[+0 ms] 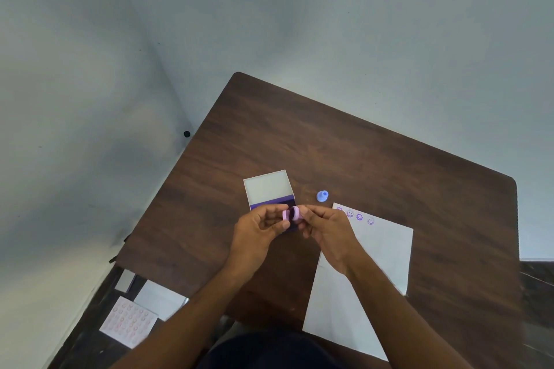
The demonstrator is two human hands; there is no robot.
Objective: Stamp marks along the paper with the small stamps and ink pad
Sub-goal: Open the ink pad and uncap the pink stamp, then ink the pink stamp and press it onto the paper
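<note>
Head view: pulling apart a lilac stamp (291,214) above the ink pad (271,192).
Left hand (260,234) and right hand (325,229) pinched on its halves, likely uncapping; paper (371,272) waiting alongside.

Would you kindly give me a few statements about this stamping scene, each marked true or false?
1. Both hands hold a small pink stamp between them. True: the left hand and right hand pinch it above the table.
2. The ink pad has its lid shut. False: the lid stands open.
3. The blue stamp rests on the paper. False: it sits on the table, just beyond the paper's far edge.
4. Purple marks run along the far edge of the paper. True.
5. The paper is covered with marks. False: most of it is blank.
</note>
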